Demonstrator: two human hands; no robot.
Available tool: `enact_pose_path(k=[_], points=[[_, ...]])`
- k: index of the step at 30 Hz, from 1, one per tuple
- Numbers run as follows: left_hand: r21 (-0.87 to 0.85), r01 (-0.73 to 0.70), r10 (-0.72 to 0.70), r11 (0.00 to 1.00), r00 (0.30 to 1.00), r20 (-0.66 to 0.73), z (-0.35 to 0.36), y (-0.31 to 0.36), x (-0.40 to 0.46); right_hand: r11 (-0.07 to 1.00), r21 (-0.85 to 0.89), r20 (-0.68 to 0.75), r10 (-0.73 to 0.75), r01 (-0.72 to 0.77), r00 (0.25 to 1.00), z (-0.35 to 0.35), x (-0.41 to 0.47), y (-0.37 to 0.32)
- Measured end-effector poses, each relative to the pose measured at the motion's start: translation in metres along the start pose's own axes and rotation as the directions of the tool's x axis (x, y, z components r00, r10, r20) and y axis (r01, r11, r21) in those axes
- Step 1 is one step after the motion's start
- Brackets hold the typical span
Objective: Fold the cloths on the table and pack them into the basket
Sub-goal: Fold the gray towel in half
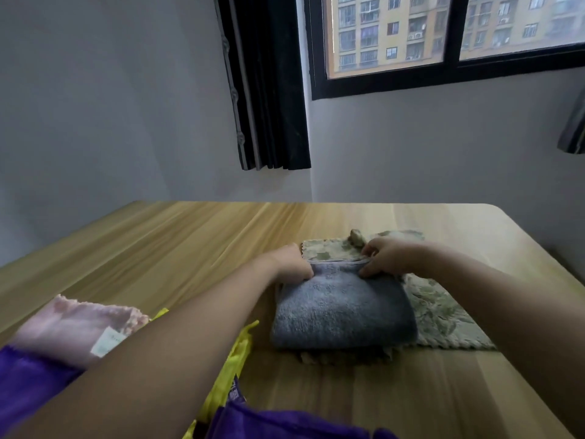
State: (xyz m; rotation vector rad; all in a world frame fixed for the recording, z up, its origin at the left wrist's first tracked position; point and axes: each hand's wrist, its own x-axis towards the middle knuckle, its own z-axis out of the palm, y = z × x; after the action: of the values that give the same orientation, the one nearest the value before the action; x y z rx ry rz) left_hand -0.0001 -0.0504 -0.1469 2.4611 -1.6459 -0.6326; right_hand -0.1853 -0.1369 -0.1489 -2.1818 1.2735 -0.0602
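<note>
Purple cloth (285,423) lies nearest. Beyond it, left hand (292,264) and right hand (384,256) pinch the grey towel (343,312) far edge, each grip clamped to align the fold.

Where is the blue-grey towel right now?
In the head view the blue-grey towel lies folded right of centre on the wooden table, on top of a green patterned cloth, its far edge gripped by the left hand and right hand.

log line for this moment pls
step: folding | left hand + right hand: pinch far edge of blue-grey towel | under it: green patterned cloth | basket: unseen
</note>
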Motion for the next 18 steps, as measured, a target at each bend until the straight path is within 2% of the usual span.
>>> enact_pose_path(k=[3, 5, 8, 10, 13, 15, 18], points=[[0.046, -0.043, 0.044, 0.998, 0.999, -0.009, -0.008, 0.001, -0.001, 0.998, -0.06, 0.025, -0.012, 0.013, 1.0, -0.004, 0.006, -0.001], [0.004, -0.08, 0.08, 0.997, 0.996, -0.026, -0.013, -0.001, -0.006, 0.997, -0.061, 0.011, -0.043, 0.044, 0.999, -0.006, 0.004, -0.006], [-0.269, -0.152, 0.151, 0.951, 0.988, -0.023, -0.025, 0.0, -0.029, 0.992, 0.042, -0.031, -0.12, 0.122, 0.992, -0.009, -0.008, -0.013], [-0.475, -0.18, 0.204, 0.861, 0.979, -0.001, -0.036, 0.0, -0.05, 0.973, 0.181, -0.05, -0.135, 0.142, 0.99, -0.012, -0.022, -0.015], [-0.689, -0.232, 0.304, 0.687, 0.952, -0.017, -0.046, -0.004, -0.08, 0.913, 0.382, -0.018, -0.148, 0.144, 0.989, -0.02, -0.047, -0.015], [-0.766, -0.27, 0.348, 0.583, 0.935, -0.066, -0.05, -0.005, -0.097, 0.881, 0.453, 0.012, -0.161, 0.138, 0.987, -0.025, -0.066, -0.017], [-0.825, -0.337, 0.337, 0.454, 0.922, -0.191, -0.058, 0.0, -0.118, 0.827, 0.541, -0.003, -0.182, 0.154, 0.983, -0.037, -0.093, -0.027]])
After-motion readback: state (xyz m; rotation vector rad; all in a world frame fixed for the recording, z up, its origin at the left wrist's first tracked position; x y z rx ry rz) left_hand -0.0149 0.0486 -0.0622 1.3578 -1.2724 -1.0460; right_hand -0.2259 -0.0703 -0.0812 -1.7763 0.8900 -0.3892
